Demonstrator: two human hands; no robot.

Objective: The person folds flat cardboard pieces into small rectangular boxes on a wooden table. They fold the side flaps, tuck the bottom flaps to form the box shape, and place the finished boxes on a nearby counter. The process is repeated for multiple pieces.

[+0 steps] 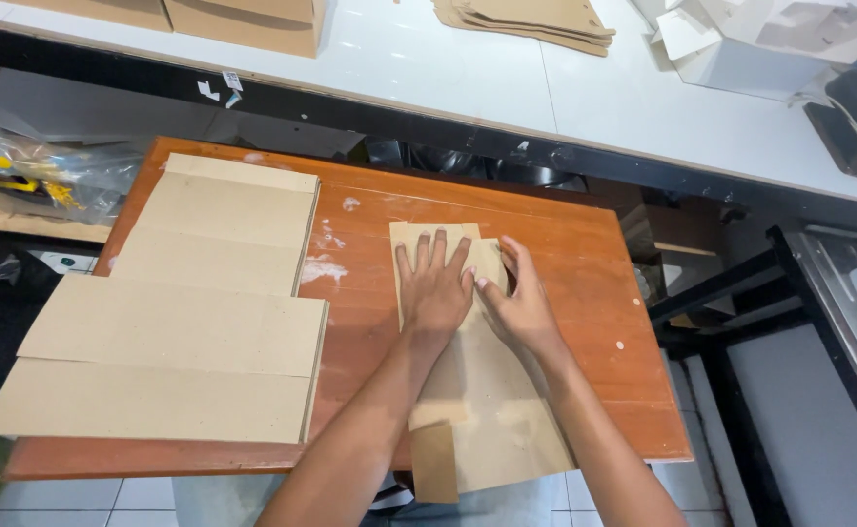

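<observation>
Cardboard blank (482, 410), brown and partly folded, lies on the right half of the orange wooden table (585, 244), its near end hanging past the table's front edge. I see my left hand (435, 288) pressed flat on its upper part with fingers spread wide, and my right hand (516, 304) just beside it, fingers straight and together along a folded flap, gripping nothing. On the table's left half a stack of larger flat cardboard sheets (194, 303) sits well apart from both hands.
</observation>
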